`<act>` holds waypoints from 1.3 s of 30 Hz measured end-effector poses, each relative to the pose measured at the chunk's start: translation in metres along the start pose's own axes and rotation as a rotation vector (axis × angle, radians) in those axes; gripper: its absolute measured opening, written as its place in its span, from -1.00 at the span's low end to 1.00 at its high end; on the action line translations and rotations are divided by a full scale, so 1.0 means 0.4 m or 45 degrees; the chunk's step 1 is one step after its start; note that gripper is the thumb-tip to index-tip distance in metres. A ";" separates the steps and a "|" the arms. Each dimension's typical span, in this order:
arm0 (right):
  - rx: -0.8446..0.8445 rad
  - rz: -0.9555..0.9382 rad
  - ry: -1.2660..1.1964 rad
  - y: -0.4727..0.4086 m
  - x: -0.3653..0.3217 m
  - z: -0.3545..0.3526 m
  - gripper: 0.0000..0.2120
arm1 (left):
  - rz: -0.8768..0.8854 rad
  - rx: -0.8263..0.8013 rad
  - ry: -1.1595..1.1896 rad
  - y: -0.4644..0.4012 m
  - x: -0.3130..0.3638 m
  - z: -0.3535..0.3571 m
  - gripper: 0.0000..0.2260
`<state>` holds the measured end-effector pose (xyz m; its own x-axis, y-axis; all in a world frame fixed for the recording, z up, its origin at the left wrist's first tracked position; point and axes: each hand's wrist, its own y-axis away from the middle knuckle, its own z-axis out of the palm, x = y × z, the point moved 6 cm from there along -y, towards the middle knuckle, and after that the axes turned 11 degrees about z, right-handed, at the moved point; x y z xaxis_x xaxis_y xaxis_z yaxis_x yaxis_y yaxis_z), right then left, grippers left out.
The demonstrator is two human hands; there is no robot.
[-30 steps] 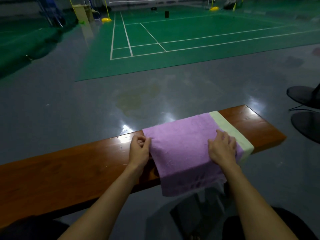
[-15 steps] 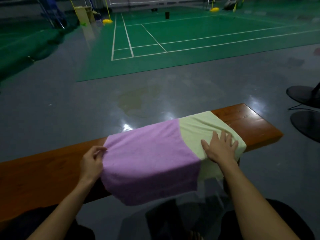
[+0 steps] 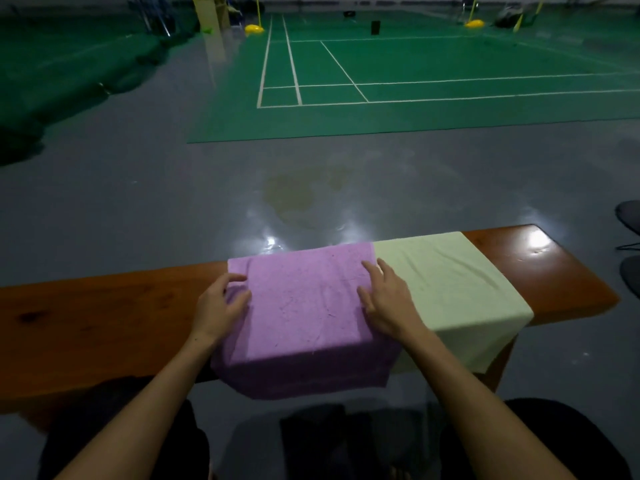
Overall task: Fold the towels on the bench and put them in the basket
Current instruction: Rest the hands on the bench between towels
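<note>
A purple towel (image 3: 304, 306) lies across the wooden bench (image 3: 104, 313) and hangs over its near edge. A pale yellow towel (image 3: 450, 285) lies spread beside it on the right, partly under the purple one. My left hand (image 3: 221, 303) holds the purple towel's left edge, thumb on top and fingers curled at the fold. My right hand (image 3: 384, 299) rests flat with straight fingers on the purple towel's right edge, where it meets the yellow one. No basket shows clearly; something dark sits on the floor by my knees.
The bench's right end (image 3: 561, 271) is bare wood and its left part is bare too. Grey floor lies beyond, then a green badminton court (image 3: 415, 81). Dark round chair bases (image 3: 628, 220) stand at the far right. My knees are under the bench's near edge.
The purple towel was dragged left off the yellow towel, uncovering it. My right hand moved from the yellow towel onto the purple towel's right edge. My left hand still holds the left edge.
</note>
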<state>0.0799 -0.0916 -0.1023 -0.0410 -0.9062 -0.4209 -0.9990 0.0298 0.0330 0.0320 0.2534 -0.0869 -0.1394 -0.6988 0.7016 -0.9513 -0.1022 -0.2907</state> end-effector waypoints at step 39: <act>-0.312 0.309 -1.507 0.021 -0.163 0.008 -0.67 | -0.364 0.353 0.766 0.033 -0.170 -0.239 -0.68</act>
<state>0.0740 -0.0310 -0.0777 -0.3427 0.0560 -0.9378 -0.9390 -0.0515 0.3400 0.0027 0.3671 -0.0762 -0.0985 -0.1148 0.9885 -0.8797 -0.4543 -0.1404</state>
